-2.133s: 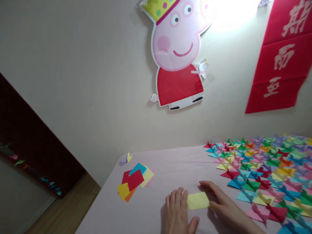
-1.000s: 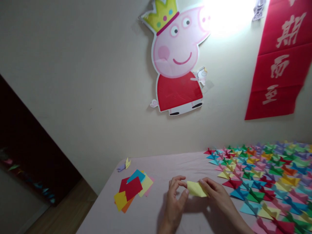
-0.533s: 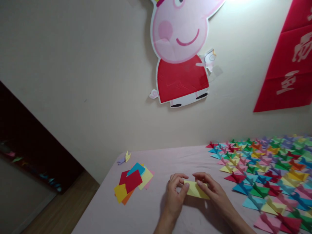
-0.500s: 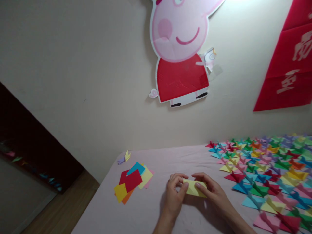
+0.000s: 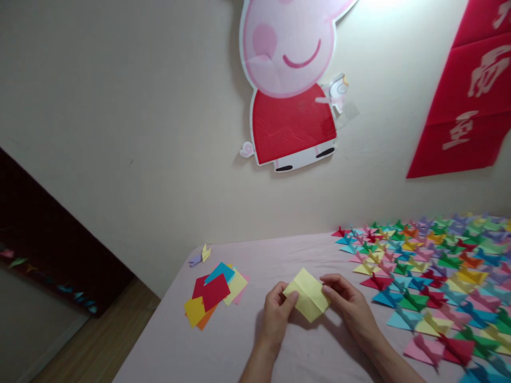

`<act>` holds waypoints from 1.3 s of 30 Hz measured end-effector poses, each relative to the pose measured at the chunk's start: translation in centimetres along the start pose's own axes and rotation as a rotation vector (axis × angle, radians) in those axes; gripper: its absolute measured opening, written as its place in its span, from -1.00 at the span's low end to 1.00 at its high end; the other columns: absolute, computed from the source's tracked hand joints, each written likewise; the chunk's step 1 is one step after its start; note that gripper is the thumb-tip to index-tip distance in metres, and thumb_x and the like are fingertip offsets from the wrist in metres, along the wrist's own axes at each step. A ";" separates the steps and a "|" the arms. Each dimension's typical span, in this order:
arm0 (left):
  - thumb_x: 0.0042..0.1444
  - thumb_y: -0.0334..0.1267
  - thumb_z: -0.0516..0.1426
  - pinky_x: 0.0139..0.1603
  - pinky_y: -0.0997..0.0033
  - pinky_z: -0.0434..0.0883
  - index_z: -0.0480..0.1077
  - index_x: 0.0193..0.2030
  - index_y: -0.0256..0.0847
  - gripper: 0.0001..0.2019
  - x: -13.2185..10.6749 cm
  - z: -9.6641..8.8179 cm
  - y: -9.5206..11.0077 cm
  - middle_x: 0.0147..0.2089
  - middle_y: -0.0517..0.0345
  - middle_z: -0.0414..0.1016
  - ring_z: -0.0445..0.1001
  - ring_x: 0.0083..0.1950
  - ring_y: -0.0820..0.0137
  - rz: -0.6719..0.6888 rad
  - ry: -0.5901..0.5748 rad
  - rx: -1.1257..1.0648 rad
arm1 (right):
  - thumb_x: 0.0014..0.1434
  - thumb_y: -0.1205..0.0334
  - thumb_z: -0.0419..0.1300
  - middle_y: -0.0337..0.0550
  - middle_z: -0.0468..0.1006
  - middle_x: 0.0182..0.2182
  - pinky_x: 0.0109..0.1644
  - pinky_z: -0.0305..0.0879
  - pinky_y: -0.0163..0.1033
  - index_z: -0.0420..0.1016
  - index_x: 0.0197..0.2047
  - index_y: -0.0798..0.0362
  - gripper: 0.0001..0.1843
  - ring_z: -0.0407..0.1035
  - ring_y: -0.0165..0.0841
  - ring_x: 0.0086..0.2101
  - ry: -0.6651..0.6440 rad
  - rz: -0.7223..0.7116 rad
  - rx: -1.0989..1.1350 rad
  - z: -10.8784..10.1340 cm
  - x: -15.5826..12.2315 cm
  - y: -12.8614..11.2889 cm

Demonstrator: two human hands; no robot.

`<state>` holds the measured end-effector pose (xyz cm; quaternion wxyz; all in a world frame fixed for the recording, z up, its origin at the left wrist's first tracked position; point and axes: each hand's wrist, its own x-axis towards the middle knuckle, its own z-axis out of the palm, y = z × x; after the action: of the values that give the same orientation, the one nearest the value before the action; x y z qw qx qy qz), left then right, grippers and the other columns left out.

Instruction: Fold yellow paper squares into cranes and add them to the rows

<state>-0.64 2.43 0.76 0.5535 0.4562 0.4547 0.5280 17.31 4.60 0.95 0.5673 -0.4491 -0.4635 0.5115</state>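
Observation:
A yellow paper square (image 5: 306, 293), creased down the middle, is held just above the pink table (image 5: 279, 255). My left hand (image 5: 276, 314) pinches its left corner between thumb and fingers. My right hand (image 5: 346, 303) grips its right edge with the fingers curled over it. The paper is unfolded into a diamond shape, tilted towards me.
A loose stack of coloured paper squares (image 5: 213, 292) lies to the left of my hands. Several rows of folded paper cranes (image 5: 431, 282) cover the table's right side. Two small folded pieces (image 5: 200, 256) sit near the far left corner. A cartoon pig cut-out (image 5: 293, 90) and a red banner (image 5: 467, 101) hang on the wall.
The yellow paper lay folded flat under my hands, then I lifted it and opened it out into a full square. The view has tipped downward.

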 end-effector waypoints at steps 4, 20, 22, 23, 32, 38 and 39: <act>0.04 0.12 0.28 -0.34 0.52 0.28 0.30 -0.33 -0.21 -0.57 0.1 -0.3 0.1 -0.41 0.23 0.41 0.36 -0.38 0.45 0.005 0.049 -0.042 | -0.08 -0.22 0.39 -0.07 0.62 -0.36 -0.25 0.44 -0.15 0.61 -0.31 0.04 -0.52 0.48 -0.16 -0.30 -0.086 -0.038 -0.064 0.2 -0.2 0.3; 0.13 -0.23 0.17 -0.13 0.40 0.39 0.45 -0.30 -0.14 -0.93 -0.2 1.2 -0.7 -0.29 0.18 0.48 0.45 -0.20 0.33 0.316 0.204 0.371 | 0.15 -0.09 0.25 -0.13 0.51 -0.38 -0.17 0.37 -0.17 0.60 -0.34 -0.03 -0.70 0.41 -0.19 -0.26 -0.090 -0.317 -0.370 0.1 -0.2 1.1; 0.15 -0.23 0.15 -0.14 0.40 0.39 0.45 -0.32 -0.15 -0.91 -0.1 1.2 -0.7 -0.29 0.17 0.47 0.45 -0.19 0.32 0.335 0.206 0.372 | 0.17 -0.09 0.24 -0.13 0.50 -0.40 -0.17 0.36 -0.15 0.58 -0.37 -0.04 -0.70 0.39 -0.18 -0.27 -0.080 -0.342 -0.398 0.1 -0.2 1.1; 0.16 -0.23 0.15 -0.14 0.41 0.39 0.46 -0.32 -0.15 -0.90 -0.1 1.2 -0.7 -0.29 0.17 0.47 0.46 -0.19 0.32 0.343 0.206 0.377 | 0.17 -0.08 0.23 -0.13 0.50 -0.40 -0.17 0.35 -0.14 0.59 -0.35 -0.05 -0.71 0.38 -0.18 -0.27 -0.078 -0.349 -0.408 0.1 -0.2 1.1; 0.19 -0.29 0.15 -0.07 0.40 0.37 0.48 -0.19 -0.10 -0.91 -0.5 1.4 -0.7 -0.20 0.19 0.43 0.44 -0.12 0.33 0.340 0.151 0.475 | 0.22 -0.04 0.19 -0.16 0.45 -0.44 -0.15 0.29 -0.10 0.66 -0.28 -0.12 -0.74 0.33 -0.16 -0.28 -0.111 -0.396 -0.507 -0.2 -0.1 1.2; 0.20 -0.30 0.16 -0.09 0.39 0.38 0.54 -0.30 -0.13 -0.88 -0.4 1.5 -0.6 -0.23 0.16 0.27 0.38 -0.15 0.34 0.376 0.203 0.454 | 0.21 -0.07 0.21 -0.13 0.47 -0.38 -0.12 0.29 -0.10 0.63 -0.36 -0.12 -0.72 0.33 -0.15 -0.23 -0.121 -0.381 -0.495 0.1 -0.3 1.1; 0.19 -0.31 0.16 -0.07 0.39 0.37 0.55 -0.31 -0.13 -0.88 -0.4 1.6 -0.6 -0.23 0.16 0.25 0.37 -0.14 0.33 0.386 0.207 0.455 | 0.20 -0.09 0.22 -0.12 0.48 -0.36 -0.11 0.29 -0.09 0.63 -0.37 -0.12 -0.71 0.33 -0.14 -0.21 -0.122 -0.374 -0.498 0.2 -0.3 1.1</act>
<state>1.05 1.93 0.42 0.2775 0.5899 0.5204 0.5515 16.96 4.39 -0.12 0.4952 -0.4496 -0.6824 0.2949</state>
